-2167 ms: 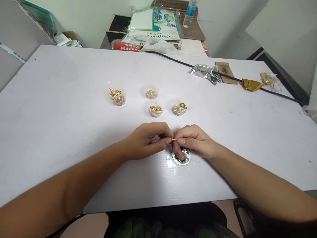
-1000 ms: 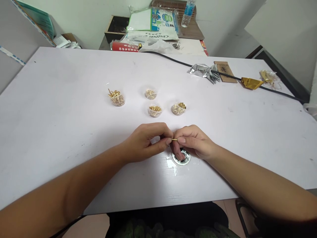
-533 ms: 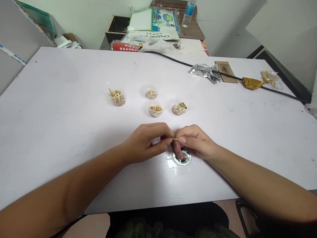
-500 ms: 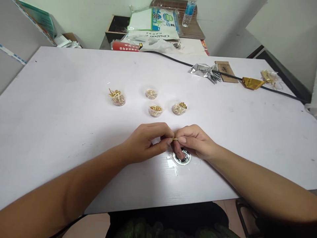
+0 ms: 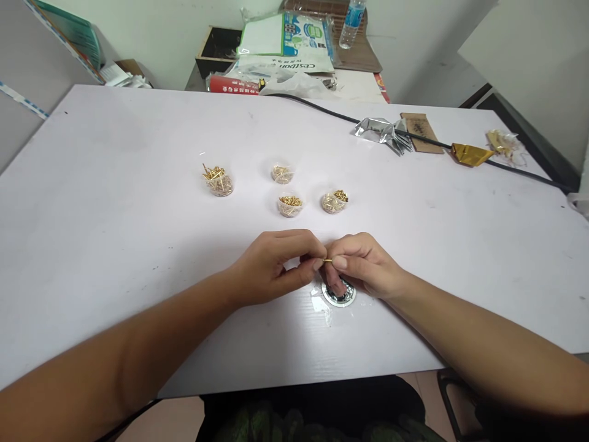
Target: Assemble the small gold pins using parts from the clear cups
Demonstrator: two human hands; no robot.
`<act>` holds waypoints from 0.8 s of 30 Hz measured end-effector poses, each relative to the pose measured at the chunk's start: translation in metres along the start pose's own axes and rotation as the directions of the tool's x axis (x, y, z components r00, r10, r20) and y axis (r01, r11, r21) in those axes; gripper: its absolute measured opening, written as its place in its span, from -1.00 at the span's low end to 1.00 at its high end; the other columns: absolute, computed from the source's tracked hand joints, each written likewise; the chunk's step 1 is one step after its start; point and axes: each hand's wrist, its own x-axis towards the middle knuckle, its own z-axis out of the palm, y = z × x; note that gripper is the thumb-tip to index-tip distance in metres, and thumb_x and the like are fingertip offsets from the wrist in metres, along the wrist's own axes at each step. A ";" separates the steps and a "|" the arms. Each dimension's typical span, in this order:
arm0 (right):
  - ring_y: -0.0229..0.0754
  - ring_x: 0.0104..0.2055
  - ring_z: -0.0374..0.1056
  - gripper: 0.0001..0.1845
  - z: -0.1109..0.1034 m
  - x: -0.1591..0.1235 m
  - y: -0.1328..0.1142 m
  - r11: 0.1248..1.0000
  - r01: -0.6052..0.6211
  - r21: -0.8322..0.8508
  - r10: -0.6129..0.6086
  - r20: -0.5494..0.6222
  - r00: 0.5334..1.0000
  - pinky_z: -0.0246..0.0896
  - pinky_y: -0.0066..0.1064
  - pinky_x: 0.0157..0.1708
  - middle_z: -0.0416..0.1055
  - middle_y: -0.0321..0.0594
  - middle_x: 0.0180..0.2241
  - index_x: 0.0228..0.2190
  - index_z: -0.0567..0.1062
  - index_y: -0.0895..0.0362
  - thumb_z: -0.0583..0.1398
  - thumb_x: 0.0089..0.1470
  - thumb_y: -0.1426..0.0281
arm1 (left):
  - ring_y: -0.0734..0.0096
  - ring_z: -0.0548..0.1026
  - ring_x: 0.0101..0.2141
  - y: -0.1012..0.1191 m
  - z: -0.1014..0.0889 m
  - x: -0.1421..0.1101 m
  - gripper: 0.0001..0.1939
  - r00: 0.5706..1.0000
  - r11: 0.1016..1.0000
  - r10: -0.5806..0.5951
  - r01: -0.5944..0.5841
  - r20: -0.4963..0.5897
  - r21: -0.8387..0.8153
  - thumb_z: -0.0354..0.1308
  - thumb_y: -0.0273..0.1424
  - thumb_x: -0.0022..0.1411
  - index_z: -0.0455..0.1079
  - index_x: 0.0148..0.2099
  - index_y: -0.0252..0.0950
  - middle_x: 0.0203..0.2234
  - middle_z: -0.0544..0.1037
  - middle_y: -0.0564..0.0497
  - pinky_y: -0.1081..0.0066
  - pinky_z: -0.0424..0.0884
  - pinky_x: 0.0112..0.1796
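The left hand [image 5: 280,267] is nearly closed, with its thumb and first finger pinching one end of a tiny gold stick [image 5: 327,261]. The right hand [image 5: 370,265] pinches the other end, and its lower fingers curl down. The stick lies flat across the small gap between the two thumbs, above the counter [image 5: 115,233]. Under the right hand's curled fingers is a shiny round disc [image 5: 339,301], toward the counter's front edge. I cannot tell if the fingers touch it. Bits of clear tape [image 5: 321,307] lie just beside the disc, on its left. Past the hands, toward the back edge, sit four little clear cups of gold bits: the left cup [image 5: 221,185], the far middle cup [image 5: 281,175], the near middle cup [image 5: 289,207] and the right cup [image 5: 333,203]. A black cord [image 5: 331,113] runs from the back edge toward the right edge, by silver foil [image 5: 378,129], brown card [image 5: 422,133] and gold foil [image 5: 469,155].
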 end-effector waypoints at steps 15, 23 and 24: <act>-0.34 -0.59 0.21 -0.65 -0.002 0.001 0.003 0.999 0.001 -0.035 -0.001 -0.018 1.000 0.13 -0.48 -0.52 0.30 -0.26 -0.66 -0.55 0.43 0.25 0.17 0.21 0.31 | 0.55 0.40 -0.43 0.000 0.003 -0.001 -0.89 1.000 1.000 0.003 -0.003 -0.023 0.018 0.04 -0.60 0.25 0.37 -0.27 -0.40 -0.44 0.48 -0.03 0.51 0.36 -0.40; -0.36 -0.60 0.22 -0.64 0.001 0.002 0.007 1.000 0.016 -0.013 -0.017 -0.056 0.998 0.13 -0.50 -0.54 0.30 -0.28 -0.65 -0.51 0.42 0.26 0.17 0.21 0.26 | 0.57 0.41 -0.45 0.000 0.002 -0.001 -0.91 0.998 0.999 -0.043 0.044 -0.047 0.021 0.06 -0.55 0.27 0.38 -0.29 -0.36 -0.47 0.48 0.03 0.54 0.35 -0.40; -0.35 -0.59 0.23 -0.64 0.002 0.001 0.008 0.999 0.035 -0.015 -0.036 -0.070 0.997 0.15 -0.49 -0.52 0.30 -0.28 -0.65 -0.51 0.42 0.25 0.18 0.21 0.24 | 0.58 0.41 -0.45 0.000 0.002 -0.001 -0.92 0.996 0.998 -0.053 0.054 -0.065 0.019 0.07 -0.54 0.26 0.38 -0.29 -0.36 -0.48 0.47 0.04 0.55 0.35 -0.41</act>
